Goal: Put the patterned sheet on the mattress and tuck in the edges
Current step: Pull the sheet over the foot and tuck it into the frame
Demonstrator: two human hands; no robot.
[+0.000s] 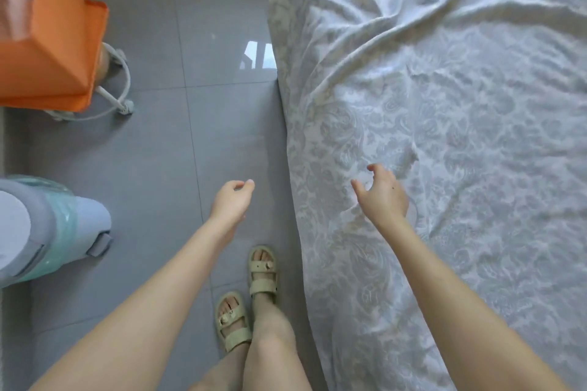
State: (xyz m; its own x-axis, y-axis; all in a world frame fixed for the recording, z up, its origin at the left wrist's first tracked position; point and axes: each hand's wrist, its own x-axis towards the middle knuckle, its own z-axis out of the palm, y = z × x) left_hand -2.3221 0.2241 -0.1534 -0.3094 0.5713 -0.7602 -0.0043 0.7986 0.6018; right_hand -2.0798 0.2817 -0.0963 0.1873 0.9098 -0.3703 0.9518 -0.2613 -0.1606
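Bright, even daylight, soft w/ no hard shadows. Window glare patch on glossy grey floor tiles [257, 55]. Faint soft shade on floor along hanging patterned sheet [460, 124] edge. Wide-angle distortion: tile lines bow, edges stretched. Motion blur top-left on orange fabric [54, 41]. Sheet folds softly shaded; pattern low-contrast, slightly washed out.

One patterned sheet [444, 136] is lying across the right half of the frame. Two hands are showing, the left hand [230, 201] and the right hand [382, 195]. Two sandals [263, 270] are standing at lower centre. One orange bag [47, 51] is sitting upper left.
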